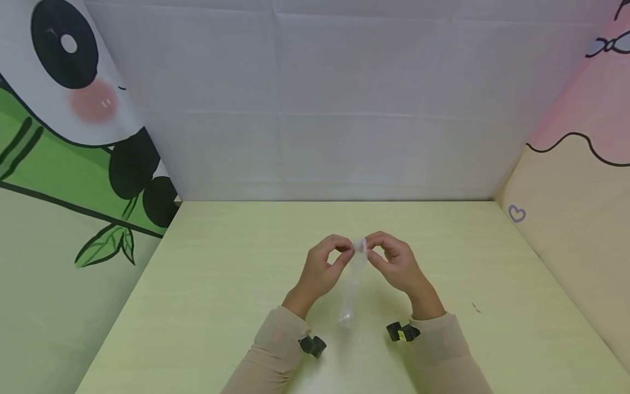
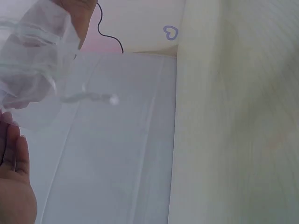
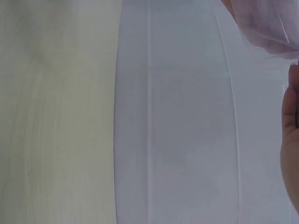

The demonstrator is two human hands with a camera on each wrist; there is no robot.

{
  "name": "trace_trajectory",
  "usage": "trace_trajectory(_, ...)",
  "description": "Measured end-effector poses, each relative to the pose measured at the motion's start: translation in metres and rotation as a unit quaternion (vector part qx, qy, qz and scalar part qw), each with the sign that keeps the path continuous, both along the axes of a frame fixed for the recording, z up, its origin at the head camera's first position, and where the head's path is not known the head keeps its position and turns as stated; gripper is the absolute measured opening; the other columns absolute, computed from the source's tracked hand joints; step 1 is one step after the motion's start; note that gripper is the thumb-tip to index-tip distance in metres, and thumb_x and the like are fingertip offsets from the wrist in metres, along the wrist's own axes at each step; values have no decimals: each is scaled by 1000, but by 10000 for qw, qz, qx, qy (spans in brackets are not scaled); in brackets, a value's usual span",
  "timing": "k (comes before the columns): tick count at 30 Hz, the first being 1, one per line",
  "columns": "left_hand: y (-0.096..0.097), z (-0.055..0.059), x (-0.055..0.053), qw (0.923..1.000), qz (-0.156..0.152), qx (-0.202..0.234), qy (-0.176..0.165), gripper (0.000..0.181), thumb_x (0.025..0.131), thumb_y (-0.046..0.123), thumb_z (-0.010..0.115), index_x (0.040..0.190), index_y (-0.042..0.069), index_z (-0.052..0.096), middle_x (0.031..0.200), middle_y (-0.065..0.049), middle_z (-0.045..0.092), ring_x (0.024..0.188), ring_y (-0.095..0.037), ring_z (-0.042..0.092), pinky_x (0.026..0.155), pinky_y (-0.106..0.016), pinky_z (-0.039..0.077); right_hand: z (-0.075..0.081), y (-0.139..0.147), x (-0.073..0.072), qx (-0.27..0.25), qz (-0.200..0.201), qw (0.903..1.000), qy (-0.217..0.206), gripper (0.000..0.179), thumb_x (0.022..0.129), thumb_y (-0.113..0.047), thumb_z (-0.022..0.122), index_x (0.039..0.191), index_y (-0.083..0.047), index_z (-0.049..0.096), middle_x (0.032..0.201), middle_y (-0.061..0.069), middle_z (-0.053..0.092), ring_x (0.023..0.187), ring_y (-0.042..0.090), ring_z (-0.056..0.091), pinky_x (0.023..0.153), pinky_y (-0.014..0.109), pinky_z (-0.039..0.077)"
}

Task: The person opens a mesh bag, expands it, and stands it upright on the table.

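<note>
A thin, see-through plastic bag (image 1: 351, 293) hangs between the two hands above the table, its lower end dangling toward the person. My left hand (image 1: 321, 267) pinches the bag's top edge between thumb and fingers. From the other side, my right hand (image 1: 397, 264) pinches the same edge, with the fingertips of both hands close together. In the left wrist view the bag (image 2: 39, 53) spreads out, clear and creased, in front of the other hand. Only part of the bag (image 3: 268, 25) enters the right wrist view, at the upper right corner.
Both hands are over a pale wood-grain table (image 1: 221, 262). A white creased panel (image 1: 315, 109) rises at its back edge. Cartoon-printed walls stand at the left (image 1: 54, 230) and right (image 1: 581, 219). A tiny dark scrap (image 1: 476, 307) lies on the table to the right.
</note>
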State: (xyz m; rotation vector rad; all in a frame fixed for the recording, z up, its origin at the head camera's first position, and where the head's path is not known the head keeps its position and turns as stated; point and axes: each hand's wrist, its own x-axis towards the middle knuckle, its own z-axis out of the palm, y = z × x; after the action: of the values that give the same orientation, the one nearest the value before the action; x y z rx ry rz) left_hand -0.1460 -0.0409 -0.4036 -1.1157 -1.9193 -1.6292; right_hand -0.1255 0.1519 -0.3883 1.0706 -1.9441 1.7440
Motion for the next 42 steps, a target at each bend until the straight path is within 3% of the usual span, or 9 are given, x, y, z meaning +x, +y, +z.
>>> trace_trajectory(3, 3, 1, 0, 9992, -150, 220, -301, 15, 86, -16, 64, 95, -4, 62, 90, -17, 63, 82, -28, 59, 78, -32, 50, 1, 0, -2, 99, -91, 9998, 128, 5, 96, 7, 54, 100, 9, 58, 104, 0, 62, 95, 14, 56, 87, 24, 45)
trace_trajectory(6, 5, 5, 0, 9990, -129, 281, -337, 15, 85, -20, 60, 91, -6, 60, 88, -20, 62, 81, -30, 58, 76, -33, 50, 1, 0, -3, 106, -183, 9995, 216, 8, 96, 11, 51, 103, 11, 56, 104, 0, 62, 95, 11, 56, 87, 23, 44)
trace_trajectory(13, 5, 33, 12, 9994, 61, 270, -184, 15, 87, -20, 54, 86, -5, 56, 84, -19, 59, 79, -29, 56, 72, -34, 48, -2, 4, -7, 76, -218, 9994, 274, 9, 99, 2, 53, 102, 11, 54, 99, 4, 60, 89, 12, 55, 83, 20, 45)
trace_trajectory(19, 7, 41, 15, 9975, -299, 115, -636, 9, 91, -15, 54, 96, -9, 58, 89, -22, 60, 84, -24, 54, 76, -35, 47, 1, 7, -10, 479, -534, 9967, 377, 8, 96, 6, 55, 104, 7, 58, 92, 11, 60, 80, 18, 52, 77, 21, 44)
trace_trajectory(22, 9, 41, 13, 9979, -295, 122, -569, 9, 88, -16, 60, 93, -8, 58, 87, -21, 59, 83, -26, 55, 78, -33, 47, 3, 9, -12, 544, -570, 9962, 371, 8, 95, 8, 56, 102, 6, 59, 91, 8, 61, 81, 14, 52, 77, 22, 44)
trace_trajectory(28, 15, 18, -4, 9991, -92, 219, -359, 12, 86, -14, 64, 91, -5, 59, 85, -21, 58, 81, -28, 56, 77, -32, 48, 2, 12, -16, 147, 70, 9997, -169, 16, 88, 8, 67, 101, 9, 58, 97, 6, 61, 91, 15, 56, 87, 25, 45)
trace_trajectory(32, 17, 9, -11, 9992, -100, 187, -339, 11, 86, -12, 64, 92, -3, 60, 86, -18, 59, 81, -24, 56, 76, -32, 48, 3, 14, -19, 55, 76, 9994, -343, 15, 88, -3, 72, 93, 6, 60, 91, 3, 63, 88, 13, 57, 82, 24, 47)
trace_trajectory(37, 18, 11, -14, 9996, -8, 182, -231, 13, 85, -16, 60, 89, -5, 61, 84, -17, 61, 77, -27, 56, 70, -34, 49, 3, 18, -25, 26, -77, 10000, 51, 22, 92, -16, 66, 88, 5, 63, 87, 12, 64, 84, 13, 58, 77, 23, 48)
trace_trajectory(42, 16, 31, -5, 9988, -202, 220, -384, 11, 89, -19, 53, 89, -9, 58, 84, -21, 60, 75, -36, 54, 70, -34, 47, 4, 22, -29, 214, -206, 9991, 292, 20, 93, -15, 63, 89, 5, 65, 86, 13, 64, 81, 13, 57, 74, 21, 48)
